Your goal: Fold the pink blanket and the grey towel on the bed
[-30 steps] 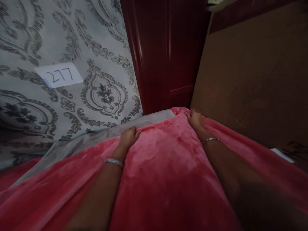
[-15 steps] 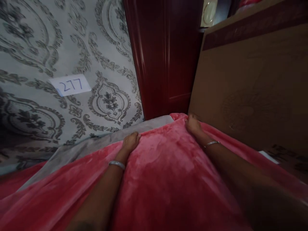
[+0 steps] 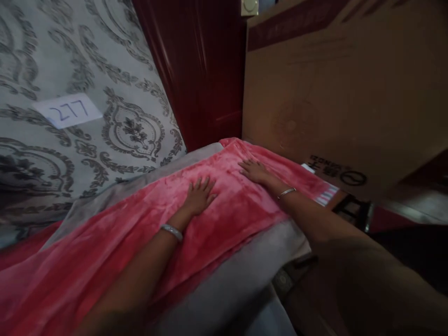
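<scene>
A plush pink-red blanket (image 3: 224, 219) lies spread over a grey cloth (image 3: 241, 261), which shows along the near edge and again along the wall side. My left hand (image 3: 200, 196) rests palm down on the blanket, fingers spread, with a bangle on the wrist. Farther off and to the right, my right hand (image 3: 255, 171) also lies on the blanket with its fingers stretched out. A thin bangle circles that wrist too. Neither hand grips the fabric.
Patterned wallpaper (image 3: 133, 130) with a paper marked 277 (image 3: 70, 111) covers the left side. A dark red panel (image 3: 206, 74) stands at the far end. On the right, a large cardboard box (image 3: 332, 93) rises beside the blanket. A dark stool-like frame (image 3: 352, 210) is below it.
Both hands have let go of the blanket's far edge and now lie flat on it, nearer to me. The blanket's near edge and the grey cloth under it have come into view.
</scene>
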### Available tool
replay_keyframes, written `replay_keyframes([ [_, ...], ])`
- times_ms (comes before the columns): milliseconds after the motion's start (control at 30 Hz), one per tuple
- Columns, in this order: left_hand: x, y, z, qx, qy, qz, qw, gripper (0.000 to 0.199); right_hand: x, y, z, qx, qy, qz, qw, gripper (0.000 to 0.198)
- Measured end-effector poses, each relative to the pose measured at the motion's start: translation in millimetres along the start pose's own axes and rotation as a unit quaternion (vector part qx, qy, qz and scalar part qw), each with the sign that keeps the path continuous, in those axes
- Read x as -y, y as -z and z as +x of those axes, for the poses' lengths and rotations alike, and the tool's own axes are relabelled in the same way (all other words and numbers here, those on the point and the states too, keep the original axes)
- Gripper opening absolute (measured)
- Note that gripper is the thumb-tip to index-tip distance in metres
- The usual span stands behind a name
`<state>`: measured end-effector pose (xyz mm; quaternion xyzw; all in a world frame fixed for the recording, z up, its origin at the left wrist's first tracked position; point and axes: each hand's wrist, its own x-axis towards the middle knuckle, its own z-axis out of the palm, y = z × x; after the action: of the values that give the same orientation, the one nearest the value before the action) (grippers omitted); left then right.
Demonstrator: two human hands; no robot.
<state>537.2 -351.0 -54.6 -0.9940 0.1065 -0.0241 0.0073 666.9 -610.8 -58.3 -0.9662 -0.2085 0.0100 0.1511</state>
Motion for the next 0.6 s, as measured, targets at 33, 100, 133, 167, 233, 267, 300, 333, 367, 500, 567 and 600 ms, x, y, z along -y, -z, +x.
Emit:
replay_keyframes([
  [33,-1.0,4.4,-3.6,0.013,0.0,-0.015,1.0,0.06,-6.9,4.4,-7.3,-0.005,-0.013,0.004,1.0,0.055],
  [100,-7.0,14.9,-20.8,0.028,-0.02,-0.049,0.998,0.059,-24.1,12.3,-29.3,-0.022,-0.042,0.011,0.999,0.054],
  [133,-12.7,19.3,-35.3,0.027,-0.038,-0.063,0.997,0.058,-33.8,15.7,-43.0,-0.034,-0.058,0.015,0.998,0.053],
  [167,-20.2,22.1,-53.3,0.018,-0.059,-0.071,0.996,0.056,-43.7,18.6,-57.2,-0.047,-0.075,0.019,0.996,0.052],
  [233,-38.6,21.9,-95.3,-0.013,-0.092,-0.069,0.993,0.054,-62.0,22.8,-83.6,-0.068,-0.112,0.027,0.991,0.048],
  [267,-47.9,19.1,-116.7,-0.031,-0.103,-0.06,0.992,0.056,-69.5,24.3,-94.1,-0.074,-0.132,0.032,0.988,0.048],
  [300,-56.0,15.1,-136.6,-0.052,-0.111,-0.05,0.991,0.058,-75.5,25.3,-102.1,-0.075,-0.15,0.038,0.985,0.047],
  [333,-62.2,10.4,-154.2,-0.071,-0.116,-0.039,0.99,0.059,-79.9,26.1,-107.5,-0.072,-0.165,0.045,0.983,0.047],
  [367,-66.1,5.6,-169.1,-0.088,-0.117,-0.026,0.989,0.059,-83.0,26.8,-110.6,-0.066,-0.177,0.052,0.981,0.046],
  [500,-60.0,-7.8,-204.3,-0.124,-0.067,0.048,0.989,0.051,-86.5,27.7,-108.7,-0.032,-0.197,0.076,0.977,0.046],
  [567,-49.7,-9.0,-215.3,-0.116,-0.034,0.08,0.989,0.051,-86.2,26.1,-106.7,-0.022,-0.198,0.081,0.977,0.049],
  [600,-44.7,-8.4,-220.7,-0.109,-0.018,0.089,0.99,0.054,-85.6,24.7,-106.6,-0.019,-0.198,0.08,0.977,0.051],
])
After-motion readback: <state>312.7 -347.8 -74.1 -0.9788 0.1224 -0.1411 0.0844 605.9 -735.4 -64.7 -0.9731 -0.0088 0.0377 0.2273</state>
